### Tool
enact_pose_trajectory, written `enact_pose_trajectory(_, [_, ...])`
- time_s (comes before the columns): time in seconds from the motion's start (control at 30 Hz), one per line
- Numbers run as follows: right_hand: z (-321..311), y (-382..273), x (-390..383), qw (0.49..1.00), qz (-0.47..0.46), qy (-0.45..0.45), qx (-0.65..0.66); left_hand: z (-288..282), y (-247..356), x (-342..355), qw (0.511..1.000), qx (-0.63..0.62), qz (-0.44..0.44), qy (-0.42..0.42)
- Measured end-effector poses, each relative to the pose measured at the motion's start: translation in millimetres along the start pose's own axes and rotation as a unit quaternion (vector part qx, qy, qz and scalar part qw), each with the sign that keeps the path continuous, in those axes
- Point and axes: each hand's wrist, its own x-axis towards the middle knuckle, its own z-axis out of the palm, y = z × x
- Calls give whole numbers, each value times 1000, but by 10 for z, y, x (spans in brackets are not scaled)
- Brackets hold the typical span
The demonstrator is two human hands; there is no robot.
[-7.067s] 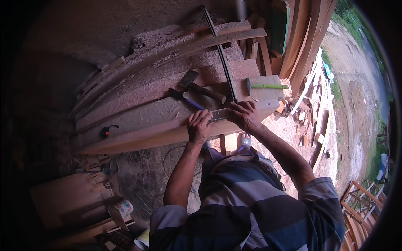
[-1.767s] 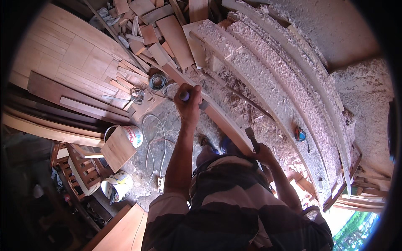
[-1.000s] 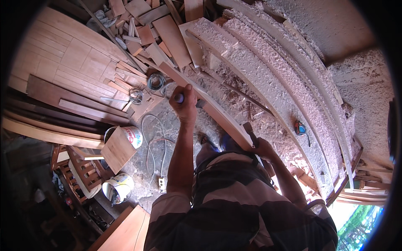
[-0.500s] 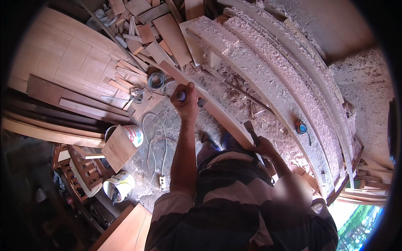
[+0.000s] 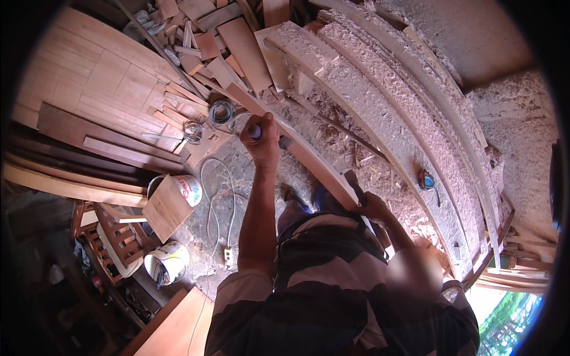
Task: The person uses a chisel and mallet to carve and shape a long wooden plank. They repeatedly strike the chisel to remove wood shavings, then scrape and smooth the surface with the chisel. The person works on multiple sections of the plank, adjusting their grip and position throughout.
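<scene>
Left hand [image 5: 261,139] is closed in a fist around a small blue-white cylindrical object [image 5: 255,132], held against the near edge of a long curved pale wooden plank [image 5: 309,160]. Right hand [image 5: 373,207] grips the same plank farther along, fingers wrapped over its edge beside a dark tool handle [image 5: 355,184]. The plank runs diagonally above the sawdust-covered floor. Coiled wire [image 5: 222,111] lies just left of the left hand. Orange tape measure [image 5: 426,179] rests on a sawdust-covered board well right.
</scene>
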Motion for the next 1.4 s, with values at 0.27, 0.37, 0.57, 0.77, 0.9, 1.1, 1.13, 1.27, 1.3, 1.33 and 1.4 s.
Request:
enact_pose_trajectory(0.27, [-10,-1,25,999,9,-22,25,0,-88,57,987,123,80,-66])
enact_pose_trajectory(0.37, [-8,40,54,999,6,-25,30,-7,-55,48,1000,5,-15,8])
enact_pose_trajectory(0.57, [15,-8,55,1000,-2,-14,28,-26,-43,32,1000,25,-2,-11])
enact_pose_trajectory(0.77, [-300,-956,-101,995,-39,14,89,-72,-135,29,996,69,60,-2])
enact_pose_trajectory(0.9, [-676,-1809,-258,963,-245,117,-9,-60,-156,46,998,47,33,9])
enact_pose_trajectory(1.1, [-847,-2693,-375,894,-431,121,-30,-58,-182,23,999,47,8,5])
enact_pose_trajectory(1.13, [-897,-2791,-391,890,-441,109,-49,-57,-196,14,996,82,40,-9])
enact_pose_trajectory(1.27, [-931,-3223,-472,810,-551,141,-144,-45,-287,-6,995,61,81,-13])
enact_pose_trajectory(1.3, [-946,-3319,-529,819,-534,132,-164,-48,-319,-10,998,25,63,-13])
enact_pose_trajectory(1.33, [-975,-3403,-600,783,-579,155,-166,-56,-354,-8,999,-3,32,-5])
enact_pose_trajectory(1.4, [-1045,-3518,-758,759,-597,179,-188,-96,-428,-10,985,106,133,-18])
